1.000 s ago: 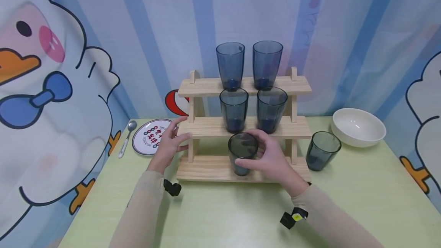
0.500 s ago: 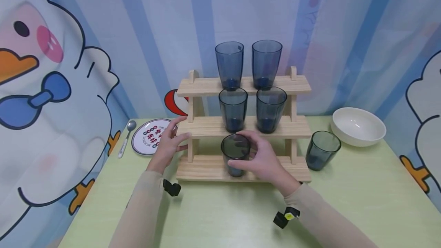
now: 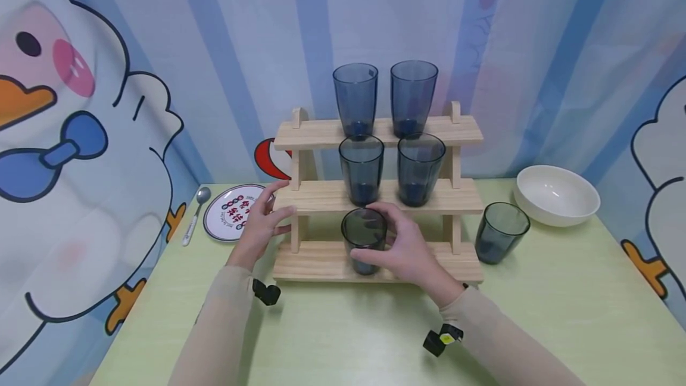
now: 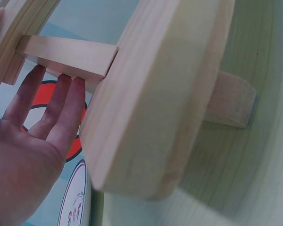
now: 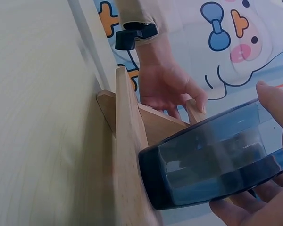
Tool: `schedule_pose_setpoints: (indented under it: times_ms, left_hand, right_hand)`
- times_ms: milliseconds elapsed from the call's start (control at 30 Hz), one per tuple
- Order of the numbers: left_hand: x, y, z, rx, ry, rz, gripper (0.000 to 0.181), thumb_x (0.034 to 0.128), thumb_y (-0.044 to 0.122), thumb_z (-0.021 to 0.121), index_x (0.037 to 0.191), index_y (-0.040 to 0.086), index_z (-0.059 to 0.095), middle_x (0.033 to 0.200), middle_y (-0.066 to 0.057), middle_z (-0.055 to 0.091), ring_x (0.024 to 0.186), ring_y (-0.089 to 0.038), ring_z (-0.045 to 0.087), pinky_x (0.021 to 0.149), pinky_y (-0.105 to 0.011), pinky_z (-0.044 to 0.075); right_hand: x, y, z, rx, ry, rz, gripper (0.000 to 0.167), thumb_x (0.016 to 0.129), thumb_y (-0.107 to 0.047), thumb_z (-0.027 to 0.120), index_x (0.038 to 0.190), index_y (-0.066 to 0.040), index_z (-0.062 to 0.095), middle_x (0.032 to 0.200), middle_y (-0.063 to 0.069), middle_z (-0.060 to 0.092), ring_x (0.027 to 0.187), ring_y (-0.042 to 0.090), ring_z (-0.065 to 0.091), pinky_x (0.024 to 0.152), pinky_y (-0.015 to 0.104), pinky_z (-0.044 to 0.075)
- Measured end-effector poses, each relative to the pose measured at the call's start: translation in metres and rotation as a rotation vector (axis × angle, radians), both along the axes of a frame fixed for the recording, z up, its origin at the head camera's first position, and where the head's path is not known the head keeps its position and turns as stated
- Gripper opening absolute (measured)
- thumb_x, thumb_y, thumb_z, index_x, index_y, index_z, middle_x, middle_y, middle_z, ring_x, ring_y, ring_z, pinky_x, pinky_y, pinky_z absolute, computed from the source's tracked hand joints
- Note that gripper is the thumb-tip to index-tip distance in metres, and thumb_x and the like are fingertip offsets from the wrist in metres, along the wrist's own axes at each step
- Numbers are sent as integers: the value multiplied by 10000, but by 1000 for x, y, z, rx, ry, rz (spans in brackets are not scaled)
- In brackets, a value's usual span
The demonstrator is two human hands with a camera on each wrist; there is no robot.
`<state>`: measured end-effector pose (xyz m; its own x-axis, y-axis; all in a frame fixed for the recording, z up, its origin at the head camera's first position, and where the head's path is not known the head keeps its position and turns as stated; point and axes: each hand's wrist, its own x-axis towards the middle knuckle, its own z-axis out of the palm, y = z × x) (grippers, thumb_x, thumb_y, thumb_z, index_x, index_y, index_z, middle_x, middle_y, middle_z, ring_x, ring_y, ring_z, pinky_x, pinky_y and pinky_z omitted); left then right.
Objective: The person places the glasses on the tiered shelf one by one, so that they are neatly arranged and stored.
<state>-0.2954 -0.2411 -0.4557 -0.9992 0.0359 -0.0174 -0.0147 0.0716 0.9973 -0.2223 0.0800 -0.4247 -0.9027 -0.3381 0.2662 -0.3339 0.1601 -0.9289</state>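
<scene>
A three-tier wooden display rack (image 3: 321,198) stands on the table. My right hand (image 3: 406,250) holds a dark tinted drinking glass (image 3: 362,237) upright by its sides, over the bottom shelf. In the right wrist view the glass (image 5: 203,157) has its base against the shelf board, thumb on one side and fingers on the other. My left hand (image 3: 258,228) grips the rack's left end at the middle shelf. In the left wrist view its fingertips press on the upright post (image 4: 68,54), and the thumb is mostly cut off.
Two glasses (image 3: 356,100) stand on the top shelf and two glasses (image 3: 420,168) on the middle one. Right of the rack are another glass (image 3: 501,234) and a white bowl (image 3: 557,195). A printed plate (image 3: 227,219) and a spoon (image 3: 196,216) lie at left.
My right hand has shifted the glass slightly left along the bottom shelf, mostly in the first half second. The left hand keeps its place on the rack.
</scene>
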Motion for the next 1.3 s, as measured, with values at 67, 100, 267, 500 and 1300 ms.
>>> schedule_pose_setpoints:
  times_ms: [67,100,267,500,1300]
  left_hand:
    - [0,0,0,2,-1,1,635,989,180,723,1547,346,470,1637,-91,404,1400,-384,486,1013,-641,537]
    - [0,0,0,3,-1,1,633,989,179,723,1546,346,470,1636,-90,405,1400,-383,486,1015,-642,535]
    - [0,0,0,3,-2,0,625,995,175,717,1546,336,469,1638,-89,406,1395,-387,491,1019,-645,531]
    - [2,0,-1,-4,-7,-2,634,999,170,704,1562,327,457,1651,-91,383,1403,-392,480,1021,-644,530]
    - [0,0,2,0,-7,-3,638,992,166,717,1553,338,466,1628,-113,414,1386,-398,502,1002,-638,544]
  right_hand:
    - [1,-1,1,17,7,-10,773,786,-200,939,1446,-160,539,1363,76,636,1205,281,658,1021,560,559]
    - [1,-1,2,25,11,-13,774,786,-207,940,1446,-162,538,1362,72,638,1206,277,658,1028,563,553]
    - [1,0,2,56,17,-7,802,789,-216,939,1467,-173,512,1384,64,629,1243,276,629,1060,573,529]
    - [1,7,-1,89,21,3,872,804,-245,927,1536,-172,458,1453,58,593,1336,276,572,1114,557,493]
    - [15,89,14,59,197,-57,805,804,-15,897,1498,-54,491,1467,156,585,1359,163,559,1129,283,485]
